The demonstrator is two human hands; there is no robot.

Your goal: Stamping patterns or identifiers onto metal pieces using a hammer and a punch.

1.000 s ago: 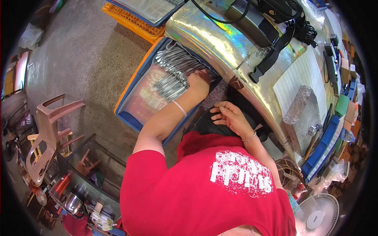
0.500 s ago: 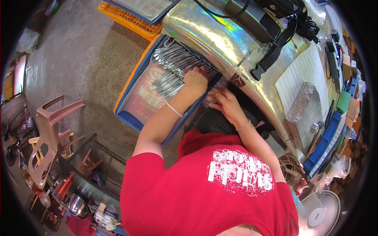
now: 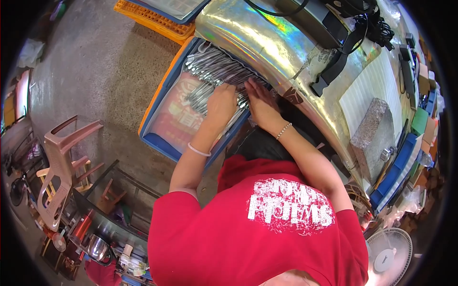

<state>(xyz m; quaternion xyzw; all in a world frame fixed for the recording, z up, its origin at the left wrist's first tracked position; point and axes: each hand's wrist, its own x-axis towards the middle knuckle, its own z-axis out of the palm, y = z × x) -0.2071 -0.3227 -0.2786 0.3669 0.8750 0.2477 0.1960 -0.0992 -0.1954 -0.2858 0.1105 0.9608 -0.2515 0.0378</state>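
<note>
1. Clearly, the work centres on the blue bin [image 3: 164, 147], where slim, shiny metal pieces [image 3: 210, 66] lie heaped. The main heap fills the bin's far end; a smaller bunch sits nearer the bin's middle. A sheet with red print [image 3: 174, 119] shows in the near part of the bin.

2. Each piece looks light, stiff and smooth, so it should slide easily against its neighbours; a large bunch would probably feel weighty. They look like hard metal, more likely to scatter or tangle than to break. A bunch would best be taken across the middle of its length, with fingers wrapped round, and its ends could be evened up with the other palm.

3. The left hand [image 3: 223, 104] is over the bin, its fingers bent down among the pieces. Its fingertips are hidden, so I cannot tell whether it is pinching any. The smaller bunch lies just to its left, the main heap just beyond it.

4. The right hand [image 3: 261, 105] reaches over the bin's right edge with fingers stretched out rather than curled, and no grasp shows. Its fingertips are at the right side of the pieces, close to the left hand; some pieces show between the two hands.

5. Right of the bin stands a bench with a shiny gold cover [image 3: 243, 28]; beyond the bin is an orange crate [image 3: 152, 21].
</note>
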